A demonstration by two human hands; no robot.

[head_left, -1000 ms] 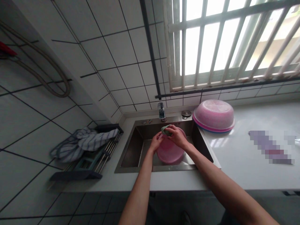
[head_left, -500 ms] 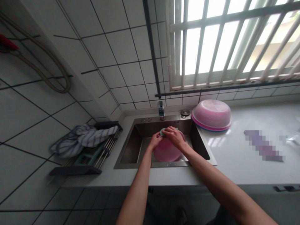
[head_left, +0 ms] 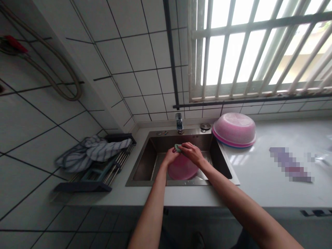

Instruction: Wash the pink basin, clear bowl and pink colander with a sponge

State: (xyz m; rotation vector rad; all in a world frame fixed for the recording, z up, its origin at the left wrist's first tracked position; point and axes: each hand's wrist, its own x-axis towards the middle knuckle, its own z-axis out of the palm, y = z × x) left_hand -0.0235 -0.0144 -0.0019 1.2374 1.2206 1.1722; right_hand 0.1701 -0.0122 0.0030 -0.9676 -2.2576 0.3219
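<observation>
right hand [head_left: 190, 153] covers most of the green pad [head_left: 177, 148], only an edge peeks out at its 9 o'clock. left hand [head_left: 169, 158], grip too small to read against the pink bowl [head_left: 181, 169]. pixelated patch [head_left: 290, 165] on the counter at 3 o'clock, unreadable. both forearms run off at 6 o'clock, and the hose [head_left: 64, 79] is cut off at 10 o'clock.

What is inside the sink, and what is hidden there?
A pink bowl, held at its rim by the left hand; the right hand presses a green pad on it. The bowl hides the floor of the sink beneath it.
</observation>
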